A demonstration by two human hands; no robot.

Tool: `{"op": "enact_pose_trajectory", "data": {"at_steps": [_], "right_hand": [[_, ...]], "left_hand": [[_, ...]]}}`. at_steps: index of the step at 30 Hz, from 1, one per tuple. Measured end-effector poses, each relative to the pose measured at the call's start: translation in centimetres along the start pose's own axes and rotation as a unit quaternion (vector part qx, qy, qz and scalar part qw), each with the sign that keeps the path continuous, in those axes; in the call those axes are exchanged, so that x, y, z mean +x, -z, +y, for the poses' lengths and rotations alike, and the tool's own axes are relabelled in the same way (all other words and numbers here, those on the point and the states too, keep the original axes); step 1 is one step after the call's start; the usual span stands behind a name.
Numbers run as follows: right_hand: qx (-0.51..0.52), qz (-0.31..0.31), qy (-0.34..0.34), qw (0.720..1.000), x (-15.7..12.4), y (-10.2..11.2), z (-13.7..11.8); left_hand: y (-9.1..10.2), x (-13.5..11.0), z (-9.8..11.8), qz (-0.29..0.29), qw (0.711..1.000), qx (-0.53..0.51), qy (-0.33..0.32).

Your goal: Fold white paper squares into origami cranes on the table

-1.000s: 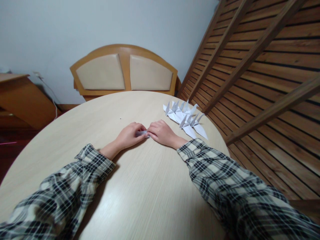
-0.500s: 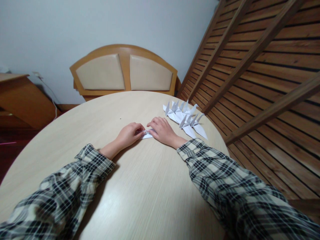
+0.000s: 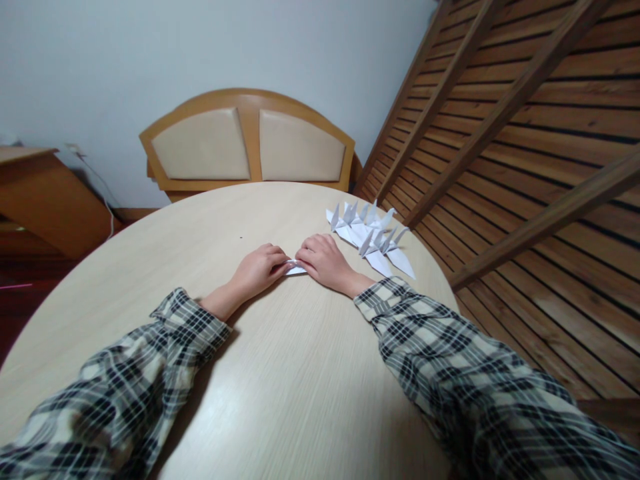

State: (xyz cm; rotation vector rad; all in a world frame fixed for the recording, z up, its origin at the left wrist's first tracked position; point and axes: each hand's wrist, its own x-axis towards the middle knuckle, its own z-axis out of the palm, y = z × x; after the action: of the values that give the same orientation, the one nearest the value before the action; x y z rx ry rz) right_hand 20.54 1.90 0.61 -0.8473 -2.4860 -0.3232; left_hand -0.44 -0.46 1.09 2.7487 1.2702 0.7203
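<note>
Home bedroom, seemingly: padded headboard before pale wall, slatted wood panelling.

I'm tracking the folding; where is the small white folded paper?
In the head view, the small white folded paper is at the pale round wooden table, between the left hand and right hand, left of the white paper cranes.

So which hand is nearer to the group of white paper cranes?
Right. The right hand is just left of the paper cranes, not touching them; the left hand is farther left, across the folded white paper from the right.
</note>
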Motion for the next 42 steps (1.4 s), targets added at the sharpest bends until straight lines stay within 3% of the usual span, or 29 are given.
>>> {"op": "enact_pose_trajectory", "data": {"at_steps": [4,9,13,16,20,25,30,35,42], "right_hand": [[0.025,0.051,-0.029,0.998,-0.1,0.2,0.0],[0.026,0.136,-0.061,0.988,-0.3,0.6,-0.2],[0.021,0.135,-0.014,0.991,-0.5,0.6,-0.4],[0.018,0.142,0.015,0.990,-0.6,0.6,-0.5],[0.014,0.135,0.010,0.991,-0.6,0.6,-0.4],[0.012,0.106,0.010,0.994,-0.5,0.6,-0.4],[0.007,0.104,0.009,0.995,-0.4,0.5,-0.3],[-0.001,0.114,0.016,0.993,-0.4,0.3,-0.1],[-0.007,0.122,0.039,0.992,-0.6,0.3,0.1]], "left_hand": [[0.1,0.0,0.0,0.006,1.000,-0.011,0.025],[0.3,0.1,0.3,0.054,0.982,-0.110,0.141],[0.2,0.4,0.3,0.108,0.938,-0.257,0.206],[0.0,0.7,0.3,0.122,0.884,-0.379,0.244],[-0.7,0.8,0.0,0.086,0.833,-0.474,0.274],[-1.5,0.7,-0.5,0.043,0.812,-0.518,0.265],[-0.8,0.7,0.4,0.008,0.788,-0.542,0.292],[-0.3,0.6,1.2,-0.034,0.743,-0.590,0.315],[-0.9,0.4,-0.3,-0.081,0.721,-0.623,0.292]]}}
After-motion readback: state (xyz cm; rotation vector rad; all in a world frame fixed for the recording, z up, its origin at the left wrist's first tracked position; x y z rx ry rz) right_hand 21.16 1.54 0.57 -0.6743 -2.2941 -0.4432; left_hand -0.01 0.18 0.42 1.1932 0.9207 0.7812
